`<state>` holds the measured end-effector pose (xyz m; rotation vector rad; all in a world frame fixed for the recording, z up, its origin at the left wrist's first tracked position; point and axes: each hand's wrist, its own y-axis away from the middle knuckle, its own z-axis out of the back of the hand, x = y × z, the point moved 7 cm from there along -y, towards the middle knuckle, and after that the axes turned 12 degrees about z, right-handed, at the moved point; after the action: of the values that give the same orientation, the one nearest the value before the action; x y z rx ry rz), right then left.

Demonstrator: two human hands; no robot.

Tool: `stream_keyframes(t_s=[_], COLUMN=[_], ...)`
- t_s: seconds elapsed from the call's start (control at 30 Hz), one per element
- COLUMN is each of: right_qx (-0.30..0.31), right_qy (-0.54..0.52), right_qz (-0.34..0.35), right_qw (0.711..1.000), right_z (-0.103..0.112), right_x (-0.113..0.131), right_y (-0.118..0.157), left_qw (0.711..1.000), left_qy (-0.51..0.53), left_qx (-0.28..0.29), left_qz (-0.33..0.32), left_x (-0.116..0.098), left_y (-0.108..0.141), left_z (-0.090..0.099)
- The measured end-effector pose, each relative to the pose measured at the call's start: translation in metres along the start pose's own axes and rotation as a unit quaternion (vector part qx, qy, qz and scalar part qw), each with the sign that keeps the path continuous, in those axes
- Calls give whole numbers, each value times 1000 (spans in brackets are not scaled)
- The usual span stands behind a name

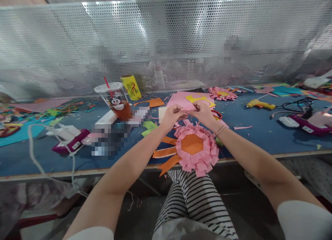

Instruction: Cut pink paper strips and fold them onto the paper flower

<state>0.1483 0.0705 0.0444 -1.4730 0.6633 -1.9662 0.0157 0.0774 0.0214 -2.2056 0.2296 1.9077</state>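
Observation:
Both my hands meet above the table, pinching a small piece of pink paper (188, 109) between them. My left hand (173, 114) has its fingers closed at the paper's left side. On the right side, my right hand (203, 113) grips it between thumb and fingers. Just below them lies a pink paper rosette (181, 156) with an orange centre and orange paper strips (165, 152) at its left, overhanging the table's front edge. Behind my hands are a pink sheet (178, 99) and a yellow paper cutout (201, 100). Red scissor handles (217, 114) show beside my right wrist.
A plastic cup of drink (116, 103) with a red straw and a yellow box (131, 88) stand back left. Purple power strips (74, 143) lie on both sides. A yellow glue gun (260, 104) and another rosette (222, 93) are right. A perforated metal screen (145, 36) bounds the table.

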Motion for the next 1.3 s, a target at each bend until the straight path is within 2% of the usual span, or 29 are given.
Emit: stream_keyframes(t_s=[0.07,0.13,0.23,0.3,0.4,0.47,0.5,0.57,0.63,0.73,0.8,0.93,1.1,1.2,1.3], right_qx=[6,22,39,56,87,120,137,170,207,321,359,327,334,299,250], right_qy=[21,-11,-90,-99,-27,124,212,375,432,507,515,518,479,470,443], right_qz=[5,3,-26,-41,-17,7,11,2,-25,-77,-91,-132,-182,-163,-124], right_qw=[1000,1000,995,993,996,985,968,911,877,796,773,779,791,814,852], right_z=[2,2,4,9,24,36,42,53,57,53,48,50,53,61,69], right_x=[-1,-6,-23,-36,-48,-53,-56,-64,-73,-89,-94,-98,-111,-112,-109], right_y=[-1,-3,-7,-9,-12,-12,-11,-8,-4,5,7,6,9,9,7], left_qw=[1000,1000,999,999,997,996,995,995,995,995,994,991,992,992,991], left_qy=[-9,-21,-35,-42,-46,-40,-36,-32,-32,-37,-44,-69,-64,-46,-35], left_qx=[2,-2,-20,-34,-57,-80,-86,-92,-98,-95,-97,-112,-106,-116,-132], left_qz=[-3,-8,-11,-6,-4,-16,-18,-11,0,18,21,1,5,-3,-3], left_x=[0,-1,-1,2,4,2,0,-2,-3,-1,2,2,1,-3,-4], left_y=[-1,-1,-2,-3,-7,-8,-9,-10,-11,-11,-12,-13,-13,-10,-9], left_z=[0,-1,-1,0,7,16,19,25,28,29,29,33,31,31,34])
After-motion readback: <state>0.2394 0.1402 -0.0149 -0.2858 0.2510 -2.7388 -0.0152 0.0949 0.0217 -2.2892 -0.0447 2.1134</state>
